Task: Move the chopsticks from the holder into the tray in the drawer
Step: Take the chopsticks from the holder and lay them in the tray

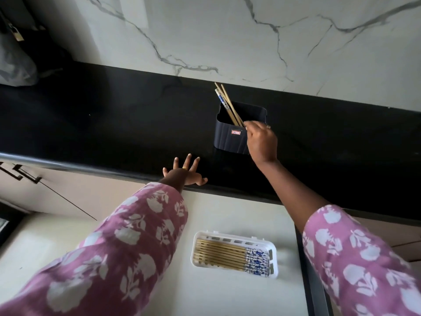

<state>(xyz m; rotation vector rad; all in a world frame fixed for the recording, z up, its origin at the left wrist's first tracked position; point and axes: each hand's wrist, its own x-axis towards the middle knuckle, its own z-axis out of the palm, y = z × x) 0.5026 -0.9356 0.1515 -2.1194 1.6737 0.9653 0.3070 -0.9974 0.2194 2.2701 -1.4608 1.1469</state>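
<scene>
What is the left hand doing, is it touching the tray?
Apart. The head view shows the left hand spread on the black counter, with pale drawer floor between it and the tray.

Mauve-pink sleeves point(118, 242) carry a pale floral print, and the left hand point(182, 174) wears a gold ring point(185, 168).

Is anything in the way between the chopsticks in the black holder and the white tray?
Nothing visible. The right hand is at the holder by the chopsticks, the left hand rests on the counter off to the side, and the tray is open on top.
</scene>
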